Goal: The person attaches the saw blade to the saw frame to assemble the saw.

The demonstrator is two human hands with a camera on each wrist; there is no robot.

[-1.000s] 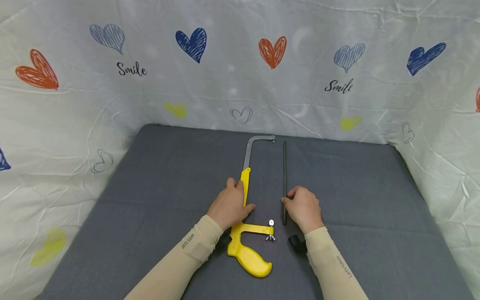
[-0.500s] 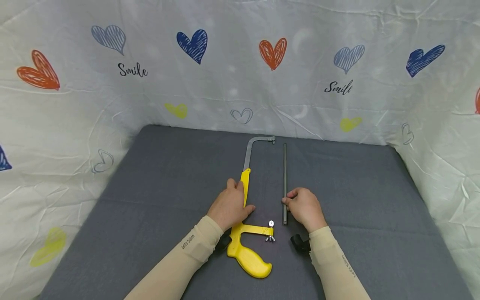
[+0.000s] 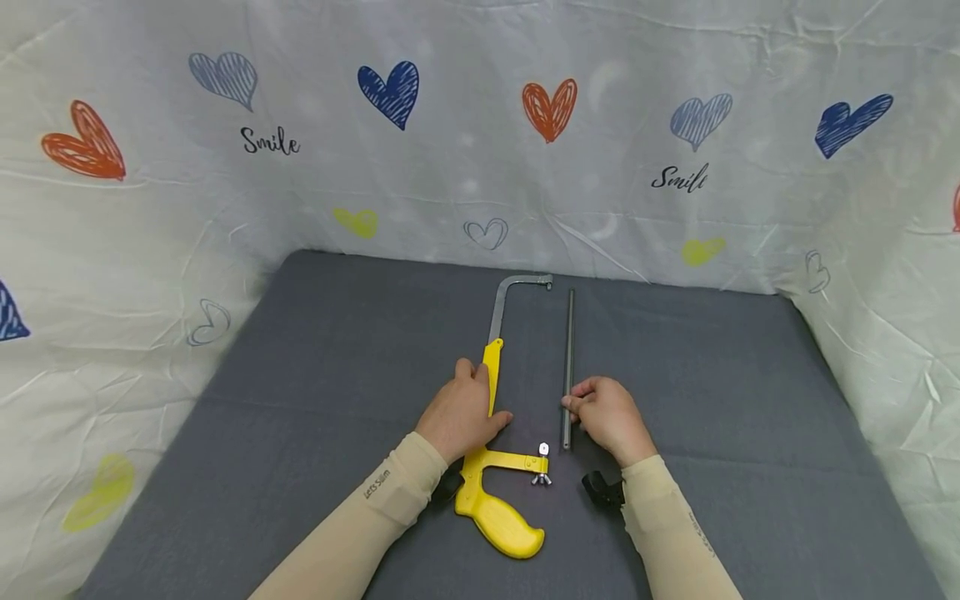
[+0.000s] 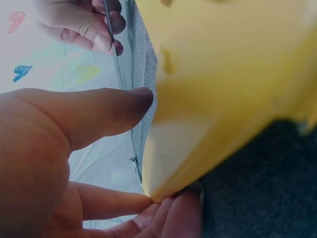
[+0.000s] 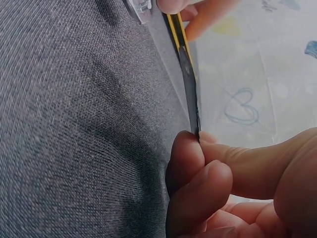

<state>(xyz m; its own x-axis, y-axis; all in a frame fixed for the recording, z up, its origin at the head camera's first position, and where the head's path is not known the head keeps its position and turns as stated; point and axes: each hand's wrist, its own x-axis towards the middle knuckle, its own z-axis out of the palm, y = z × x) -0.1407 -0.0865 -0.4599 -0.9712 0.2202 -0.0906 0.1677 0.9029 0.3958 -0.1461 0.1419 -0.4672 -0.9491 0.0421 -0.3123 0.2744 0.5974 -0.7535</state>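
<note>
A yellow hacksaw frame (image 3: 492,379) lies on the grey cloth, its grey bent arm pointing away and its moulded handle (image 3: 504,527) toward me. My left hand (image 3: 461,410) grips the frame's middle, fingers along its edge and thumb over the near side. In the left wrist view the yellow metal (image 4: 198,99) fills much of the picture. Just right of the frame, a thin dark hacksaw blade (image 3: 570,350) runs lengthwise, pinched near its close end between thumb and fingers of my right hand (image 3: 611,417). The right wrist view shows the blade (image 5: 190,94) edge-on, rising from the pinch.
A short yellow crosspiece with a wing nut (image 3: 542,479) juts right from the frame near the handle. Grey cloth (image 3: 720,400) covers the table. Behind and beside it hangs a white sheet (image 3: 442,183) printed with hearts. Dark wrist mounts sit under both sleeves.
My right hand has tipped the blade, so its face catches more light and its near end has shifted slightly left. The left hand and the frame stay in place.
</note>
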